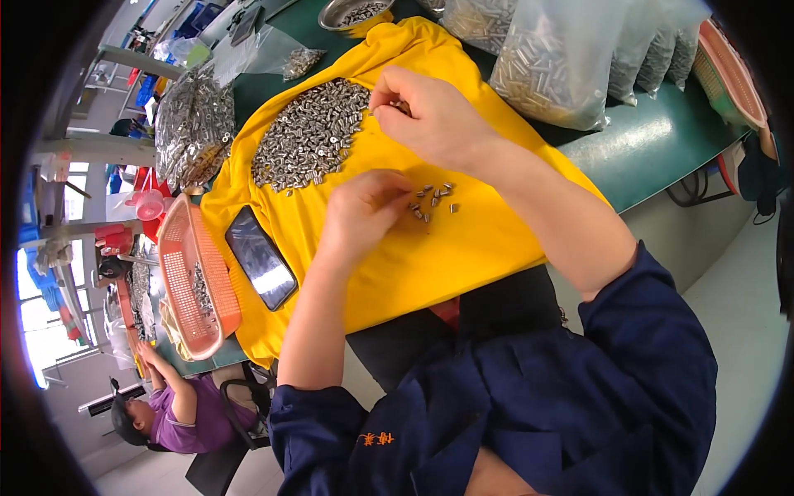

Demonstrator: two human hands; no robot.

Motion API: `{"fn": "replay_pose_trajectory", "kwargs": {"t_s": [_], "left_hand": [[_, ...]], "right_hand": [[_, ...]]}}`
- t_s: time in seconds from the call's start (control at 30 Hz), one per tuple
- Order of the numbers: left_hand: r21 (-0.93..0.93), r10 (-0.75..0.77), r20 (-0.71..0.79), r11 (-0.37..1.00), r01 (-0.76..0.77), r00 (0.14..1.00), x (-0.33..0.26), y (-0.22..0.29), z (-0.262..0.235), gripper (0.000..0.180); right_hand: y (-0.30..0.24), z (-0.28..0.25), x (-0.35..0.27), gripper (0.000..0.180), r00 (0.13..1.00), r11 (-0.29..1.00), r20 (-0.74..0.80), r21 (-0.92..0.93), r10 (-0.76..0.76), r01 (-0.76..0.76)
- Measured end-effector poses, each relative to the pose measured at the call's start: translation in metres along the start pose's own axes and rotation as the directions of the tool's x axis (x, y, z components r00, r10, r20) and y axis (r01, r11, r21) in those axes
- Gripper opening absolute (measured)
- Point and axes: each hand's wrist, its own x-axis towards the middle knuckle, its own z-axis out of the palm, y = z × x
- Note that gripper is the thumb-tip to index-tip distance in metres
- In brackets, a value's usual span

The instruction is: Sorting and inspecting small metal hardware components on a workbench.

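I had the right hand [430,120] bunched at the heap of metal parts [310,136], the left hand [360,213] curled beside loose pieces [436,193]; I couldn't tell what either pinched. The yellow cloth [463,256] beneath probably stopped rolling. The pink basket [218,269] held metal bits, the clear bag [550,70] small cylinders.

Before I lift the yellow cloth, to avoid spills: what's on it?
A pile of small metal parts, loose parts and a phone; anything beneath the left hand and right hand is hidden.
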Motion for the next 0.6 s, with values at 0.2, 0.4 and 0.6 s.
{"fn": "replay_pose_trajectory", "kwargs": {"t_s": [0.2,0.4,0.6], "left_hand": [[0.222,0.077,-0.158,0.974,-0.041,0.984,0.027,-0.004,-0.031,0.019],[0.634,0.261,0.029,0.741,-0.22,0.965,0.074,-0.031,-0.049,0.012],[0.671,0.227,0.16,0.688,-0.275,0.961,0.079,-0.033,-0.051,0.011]], "right_hand": [[-0.005,-0.005,0.0,0.008,0.999,0.999,-0.017,0.008,0.033,-0.033],[-0.004,-0.003,0.0,0.009,0.997,0.988,-0.061,-0.149,-0.05,0.041],[-0.004,-0.003,0.0,0.008,0.999,0.989,-0.044,-0.147,-0.022,0.015]]}}
